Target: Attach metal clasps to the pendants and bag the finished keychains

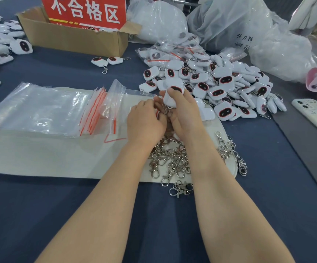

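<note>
Clasp-fitting step: the right hand (184,112) grips a pendant (173,93) while the left hand (144,120) pinches a clasp (166,109) beneath it (next, probably, careful hooking, then bagging).

Right hand (184,112) grips white pendant (171,97); left hand (144,120) pinches clasp (166,109).

White pendants (225,80) — dark faces ringed red; silver clasps (173,160); clear bags (40,109) with red strips; navy cloth (159,224); brown box (74,38).
</note>
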The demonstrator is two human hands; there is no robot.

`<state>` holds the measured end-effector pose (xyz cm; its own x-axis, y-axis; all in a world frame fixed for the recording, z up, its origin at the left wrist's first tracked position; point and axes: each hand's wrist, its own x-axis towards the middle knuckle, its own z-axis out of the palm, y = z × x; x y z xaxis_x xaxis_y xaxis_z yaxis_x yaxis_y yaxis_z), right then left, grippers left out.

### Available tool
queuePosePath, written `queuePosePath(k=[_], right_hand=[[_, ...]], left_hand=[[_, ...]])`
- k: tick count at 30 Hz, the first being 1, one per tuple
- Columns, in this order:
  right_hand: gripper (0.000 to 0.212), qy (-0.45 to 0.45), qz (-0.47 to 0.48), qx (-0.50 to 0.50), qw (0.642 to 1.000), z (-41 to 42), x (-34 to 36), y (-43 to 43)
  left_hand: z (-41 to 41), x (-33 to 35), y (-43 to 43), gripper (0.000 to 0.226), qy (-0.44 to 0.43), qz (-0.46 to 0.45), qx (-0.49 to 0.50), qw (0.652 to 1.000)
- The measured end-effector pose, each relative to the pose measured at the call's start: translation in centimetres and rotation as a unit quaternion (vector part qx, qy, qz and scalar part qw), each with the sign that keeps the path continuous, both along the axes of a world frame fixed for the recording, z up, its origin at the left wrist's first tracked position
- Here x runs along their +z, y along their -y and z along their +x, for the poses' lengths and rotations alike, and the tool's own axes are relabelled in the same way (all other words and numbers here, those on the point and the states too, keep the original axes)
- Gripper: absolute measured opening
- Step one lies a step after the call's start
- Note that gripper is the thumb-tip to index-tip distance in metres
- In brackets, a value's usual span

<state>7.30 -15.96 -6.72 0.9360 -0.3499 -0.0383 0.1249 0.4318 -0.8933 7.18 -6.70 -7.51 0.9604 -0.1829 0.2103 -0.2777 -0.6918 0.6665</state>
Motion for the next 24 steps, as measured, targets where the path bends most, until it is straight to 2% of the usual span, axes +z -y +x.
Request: queuePosePath(k=[4, 10, 15, 21, 24], right_hand=[[0.019, -0.021, -0.101, 0.0, 0.995, 0.2, -0.36, 0.0], [0.027, -0.025, -0.138, 0.011, 0.99, 0.32, -0.56, -0.16], [0.016, 0.001, -0.185, 0.024, 0.982, -0.01, -0.66, -0.05], [0.011, 0.019, -0.188, 0.016, 0.982, 0.06, -0.76, -0.21], [0.01, -0.001, -0.152, 0.014, 0.988, 0.36, -0.84, -0.29]], left_hand=[[-0.22, -0.06, -0.09, 0.028, -0.001, 0.006, -0.003, 1.0], [-0.24, -0.02, -0.06, 0.023, 0.0, 0.017, -0.009, 1.0], [-0.32, 0.16, -0.04, 0.016, -0.002, 0.02, -0.009, 1.0], [-0.2, -0.01, 0.0, 0.026, -0.002, 0.01, -0.005, 1.0], [-0.17, -0.07, 0.02, 0.023, -0.003, -0.004, 0.0, 1.0]])
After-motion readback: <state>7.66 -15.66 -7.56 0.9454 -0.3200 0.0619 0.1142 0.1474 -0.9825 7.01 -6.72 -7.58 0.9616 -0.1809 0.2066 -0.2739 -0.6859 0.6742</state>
